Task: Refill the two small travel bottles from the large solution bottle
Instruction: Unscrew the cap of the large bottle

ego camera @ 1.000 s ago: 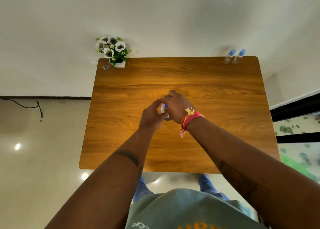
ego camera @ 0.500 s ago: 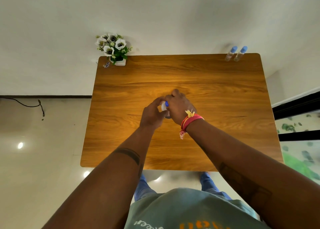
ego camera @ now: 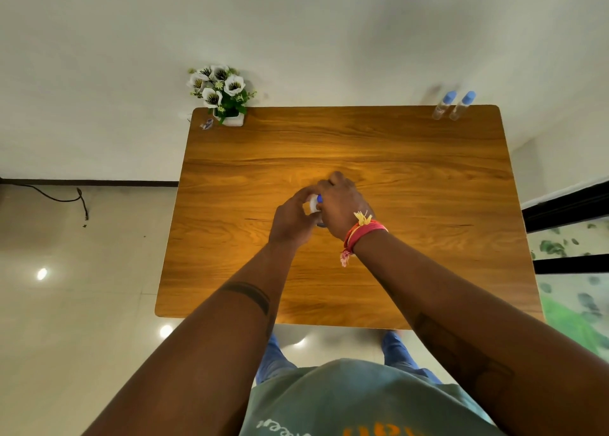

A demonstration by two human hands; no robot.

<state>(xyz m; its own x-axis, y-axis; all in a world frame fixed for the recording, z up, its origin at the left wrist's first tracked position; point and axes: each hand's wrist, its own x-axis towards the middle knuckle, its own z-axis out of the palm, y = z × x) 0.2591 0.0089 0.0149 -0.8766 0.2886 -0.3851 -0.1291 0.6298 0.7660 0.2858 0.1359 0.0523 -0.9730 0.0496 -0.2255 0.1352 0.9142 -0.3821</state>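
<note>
Hands barely shifted since a second ago: left hand (ego camera: 291, 216) grips the white, blue-capped solution bottle (ego camera: 313, 204), right hand (ego camera: 341, 205) clenches its cap; clear blue-capped travel bottles (ego camera: 454, 105) wait well beyond, unfilled.

Shirt (ego camera: 362, 402): partial white and orange lettering, cut off, unreadable.

wooden table (ego camera: 412, 178): travel bottles (ego camera: 453, 106), flowerpot (ego camera: 230, 119).
</note>
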